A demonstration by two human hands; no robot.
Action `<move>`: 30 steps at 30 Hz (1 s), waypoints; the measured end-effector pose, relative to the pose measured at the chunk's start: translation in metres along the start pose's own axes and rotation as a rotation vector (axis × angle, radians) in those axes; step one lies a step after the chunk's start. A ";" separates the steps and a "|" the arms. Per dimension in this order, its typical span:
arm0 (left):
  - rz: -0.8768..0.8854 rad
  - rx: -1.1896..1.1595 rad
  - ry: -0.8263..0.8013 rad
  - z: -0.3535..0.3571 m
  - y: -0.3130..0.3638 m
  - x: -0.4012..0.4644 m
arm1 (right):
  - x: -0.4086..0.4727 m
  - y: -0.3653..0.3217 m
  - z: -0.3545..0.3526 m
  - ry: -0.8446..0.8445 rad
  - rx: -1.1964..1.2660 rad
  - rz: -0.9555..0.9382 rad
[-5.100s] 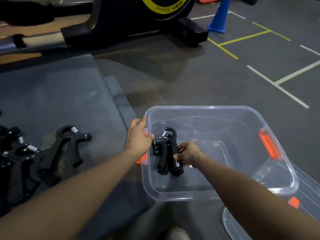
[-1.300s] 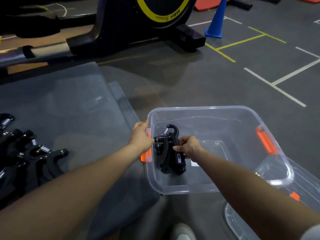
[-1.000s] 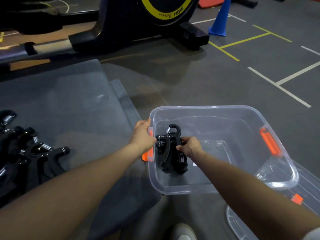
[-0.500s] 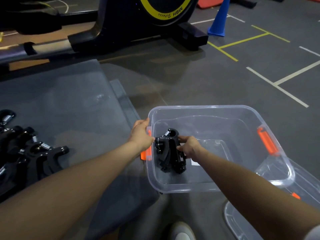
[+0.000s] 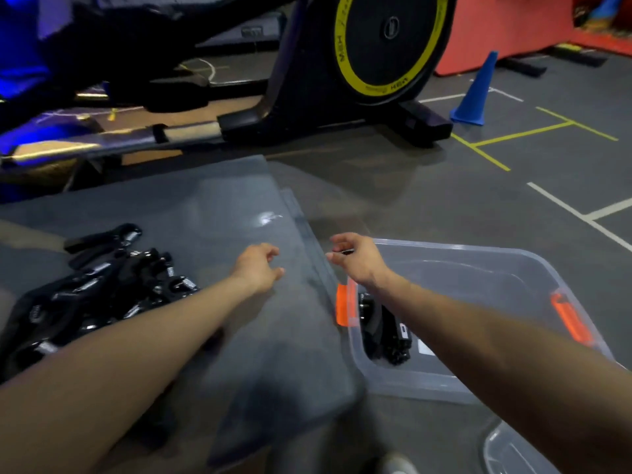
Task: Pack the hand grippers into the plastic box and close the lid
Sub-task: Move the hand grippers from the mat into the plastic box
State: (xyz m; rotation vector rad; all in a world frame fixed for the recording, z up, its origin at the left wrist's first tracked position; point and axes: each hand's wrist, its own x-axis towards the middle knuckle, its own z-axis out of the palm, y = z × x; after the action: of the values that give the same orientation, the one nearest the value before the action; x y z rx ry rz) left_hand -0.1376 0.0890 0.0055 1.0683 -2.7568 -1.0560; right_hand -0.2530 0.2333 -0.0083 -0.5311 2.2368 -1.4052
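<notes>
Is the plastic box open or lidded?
Open: the plastic box has no lid on; hand grippers show inside.

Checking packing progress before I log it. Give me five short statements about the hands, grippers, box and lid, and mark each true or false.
1. Both hands, left hand and right hand, hold nothing. True.
2. The box is empty. False: black grippers lie in it near its left wall.
3. A pile of grippers waits on the mat. True.
4. The lid is on the box. False: it lies beside the box, bottom right.
5. The cone is orange. False: it is blue.
</notes>
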 end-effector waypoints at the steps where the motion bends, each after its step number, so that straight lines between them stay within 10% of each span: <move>1: -0.016 0.011 0.023 -0.015 -0.014 -0.004 | -0.001 -0.008 0.013 -0.019 -0.005 -0.006; 13: -0.163 0.150 0.134 -0.100 -0.146 -0.062 | -0.017 -0.045 0.181 -0.368 -0.195 0.051; 30: -0.141 0.122 0.138 -0.096 -0.179 -0.056 | -0.019 -0.031 0.236 -0.294 -0.506 0.111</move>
State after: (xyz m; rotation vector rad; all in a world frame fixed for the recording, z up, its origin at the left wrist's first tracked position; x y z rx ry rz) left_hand 0.0346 -0.0312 -0.0139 1.3140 -2.7001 -0.7994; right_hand -0.1041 0.0568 -0.0678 -0.7092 2.3228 -0.6453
